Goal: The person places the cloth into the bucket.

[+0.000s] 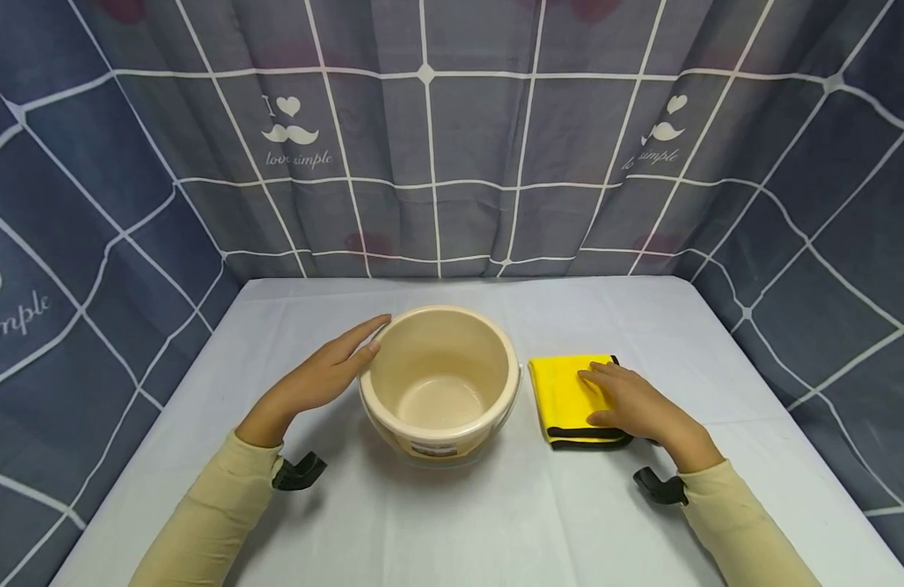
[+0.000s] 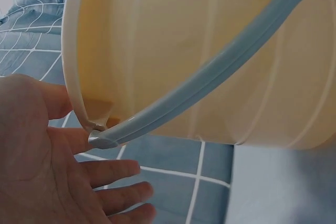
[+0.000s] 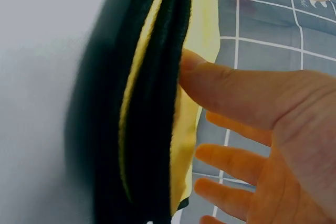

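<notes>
A cream plastic bucket (image 1: 440,367) stands upright on the white-covered table, its inside bare down to the bottom. Its grey-blue handle (image 2: 210,72) hangs down along the outer wall in the left wrist view. My left hand (image 1: 327,371) touches the bucket's rim on the left side, thumb and fingers extended. To the right of the bucket lies a folded yellow cloth (image 1: 562,391) with black edging. My right hand (image 1: 635,399) rests on the cloth's right part with its fingers loosely spread. In the right wrist view the thumb lies against the cloth's top edge, above the stacked black borders (image 3: 152,93).
The table (image 1: 510,522) has a white cover. Dark grey-blue curtains (image 1: 474,130) with a white grid stand behind it and on both sides. A black wrist mount (image 1: 299,471) sticks out from the left sleeve, another mount (image 1: 659,487) from the right.
</notes>
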`<state>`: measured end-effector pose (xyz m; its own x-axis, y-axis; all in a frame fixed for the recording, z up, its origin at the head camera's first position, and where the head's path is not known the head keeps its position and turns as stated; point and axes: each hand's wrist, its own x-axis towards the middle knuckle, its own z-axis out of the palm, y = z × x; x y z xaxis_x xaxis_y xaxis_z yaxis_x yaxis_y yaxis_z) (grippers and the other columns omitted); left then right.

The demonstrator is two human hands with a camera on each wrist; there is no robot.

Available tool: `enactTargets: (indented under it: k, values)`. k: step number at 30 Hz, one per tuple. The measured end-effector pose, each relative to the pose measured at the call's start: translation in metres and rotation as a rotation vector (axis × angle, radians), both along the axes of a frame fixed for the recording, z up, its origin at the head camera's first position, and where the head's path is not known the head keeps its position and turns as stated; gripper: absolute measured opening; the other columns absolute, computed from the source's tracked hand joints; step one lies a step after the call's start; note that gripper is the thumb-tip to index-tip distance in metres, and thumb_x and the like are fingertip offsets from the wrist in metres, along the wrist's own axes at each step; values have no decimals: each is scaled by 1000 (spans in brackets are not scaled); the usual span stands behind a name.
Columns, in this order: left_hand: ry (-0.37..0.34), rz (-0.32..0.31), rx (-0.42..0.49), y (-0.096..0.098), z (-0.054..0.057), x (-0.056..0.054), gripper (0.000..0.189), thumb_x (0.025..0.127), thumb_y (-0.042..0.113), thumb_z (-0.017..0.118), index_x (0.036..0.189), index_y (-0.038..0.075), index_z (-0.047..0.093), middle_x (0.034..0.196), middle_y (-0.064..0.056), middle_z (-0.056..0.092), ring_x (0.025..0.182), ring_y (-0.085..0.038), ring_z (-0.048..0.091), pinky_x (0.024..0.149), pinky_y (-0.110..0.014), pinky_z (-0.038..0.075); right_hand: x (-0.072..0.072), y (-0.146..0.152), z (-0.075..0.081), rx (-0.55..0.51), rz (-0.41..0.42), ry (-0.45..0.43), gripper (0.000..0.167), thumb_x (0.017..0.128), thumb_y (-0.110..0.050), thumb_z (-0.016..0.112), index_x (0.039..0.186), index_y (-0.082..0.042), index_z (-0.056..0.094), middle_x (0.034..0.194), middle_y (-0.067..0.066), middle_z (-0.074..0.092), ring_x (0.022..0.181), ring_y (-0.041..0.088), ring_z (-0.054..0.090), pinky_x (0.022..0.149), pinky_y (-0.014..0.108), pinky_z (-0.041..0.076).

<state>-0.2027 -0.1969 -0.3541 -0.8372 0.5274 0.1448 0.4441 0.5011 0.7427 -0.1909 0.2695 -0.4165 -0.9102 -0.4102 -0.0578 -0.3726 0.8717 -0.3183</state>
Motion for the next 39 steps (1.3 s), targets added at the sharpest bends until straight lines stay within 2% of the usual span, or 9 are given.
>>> enactTargets:
  k: [10,19,30,39]
  values:
    - [-21,-27,26,4,-1,0,54,112,27,37,159,2,29,163,-14,30,151,-32,22,120,-56,19,-2,7,-5,-40,26,-26,62,87,-20,81,139,6,57,142,34,49,132,53,44,108,65,35]
    - [-12,-25,51,8,-1,0,53,112,25,37,160,2,28,163,-15,29,151,-32,23,121,-54,19,-3,7,-7,-51,3,-18,58,86,-21,83,135,3,62,136,29,56,127,49,50,106,63,38]
    - [-76,-8,77,10,-8,0,55,113,28,36,162,9,24,165,-12,25,152,-30,20,121,-55,17,-3,7,-10,-40,-34,16,53,85,-23,84,130,0,66,130,23,62,124,46,54,104,62,42]
    - [-101,-6,135,14,-14,-1,55,113,25,33,163,8,19,167,-12,20,153,-29,15,122,-55,13,-3,6,-13,-11,-58,25,49,85,-22,84,127,-3,68,125,20,65,120,43,57,101,60,44]
